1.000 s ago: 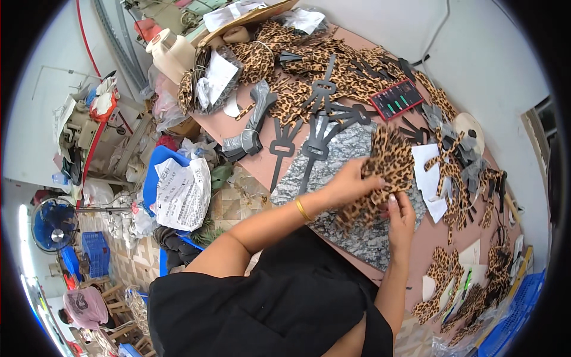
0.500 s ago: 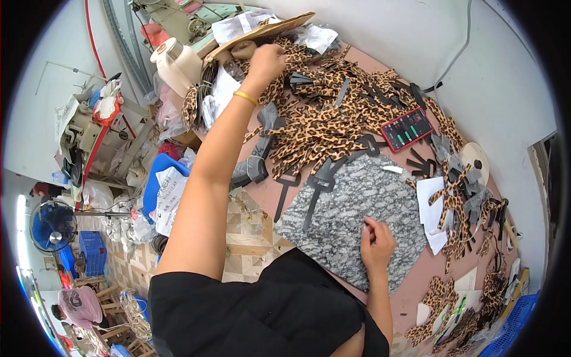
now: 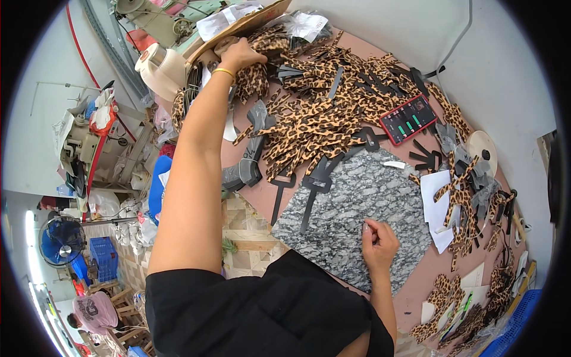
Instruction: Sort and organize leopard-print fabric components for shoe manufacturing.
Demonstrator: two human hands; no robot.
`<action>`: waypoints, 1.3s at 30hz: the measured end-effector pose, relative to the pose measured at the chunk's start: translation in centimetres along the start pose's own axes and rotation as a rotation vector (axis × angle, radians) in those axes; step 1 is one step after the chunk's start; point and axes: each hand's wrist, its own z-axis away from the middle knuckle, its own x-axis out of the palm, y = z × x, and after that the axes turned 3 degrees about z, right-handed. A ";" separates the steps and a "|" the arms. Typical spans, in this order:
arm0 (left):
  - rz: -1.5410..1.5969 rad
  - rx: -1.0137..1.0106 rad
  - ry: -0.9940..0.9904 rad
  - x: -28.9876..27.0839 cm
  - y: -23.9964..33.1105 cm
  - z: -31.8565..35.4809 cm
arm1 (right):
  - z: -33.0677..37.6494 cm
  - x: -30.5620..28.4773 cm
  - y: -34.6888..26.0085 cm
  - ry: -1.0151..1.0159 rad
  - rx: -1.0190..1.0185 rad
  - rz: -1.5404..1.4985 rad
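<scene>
Head view: the left hand (image 3: pixel 238 55) is stretched to the far left corner of the table (image 3: pixel 256 199), its fingers closed over a bunched leopard-print piece (image 3: pixel 254 77) at the top of the heap, just under a tilted cardboard sheet (image 3: pixel 250 25). The piece hangs down from the hand, so its long axis runs from the far edge toward the near edge; its lower end points at the person. The arm is fully extended, probably because the heap lies well beyond easy reach.

The right hand (image 3: pixel 378 243) rests on the grey speckled stone slab (image 3: pixel 357 220) near the near edge, fingers curled narrow with something small and pale pinched at the tips; I cannot tell what it is. The slab looks like a firm working surface kept bare close to the body.

The pile of leopard-print strips (image 3: pixel 321 119) spreads over the table's middle, with dark strap-shaped cutouts (image 3: pixel 315 184) overlapping the slab's far edge. A red-cased phone (image 3: pixel 408 119) lies toward the far right.
</scene>
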 end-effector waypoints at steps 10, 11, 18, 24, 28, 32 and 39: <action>1.820 -0.012 -0.167 -6.5 -7.0 1.6 | 0.2 0.0 -0.1 0.012 0.035 -0.049; 1.936 0.024 -0.132 -7.2 -5.8 3.1 | 0.2 0.0 -0.1 0.015 0.041 -0.033; 2.198 0.575 -0.673 -7.7 1.4 7.9 | 0.4 -0.2 0.3 0.077 0.024 -0.044; 2.039 0.377 -0.821 -7.0 8.8 20.9 | 0.9 -0.3 -0.8 -0.001 0.171 -0.202; 1.610 0.259 -0.825 -7.1 13.8 27.8 | 1.1 -2.1 -5.8 0.110 0.087 -0.668; 1.234 0.642 -0.720 -4.4 17.0 34.2 | 3.1 -2.9 -4.7 -0.058 0.128 -1.236; 0.832 0.870 -0.592 -6.6 13.6 35.8 | 4.5 -5.1 -1.3 0.142 0.672 -1.433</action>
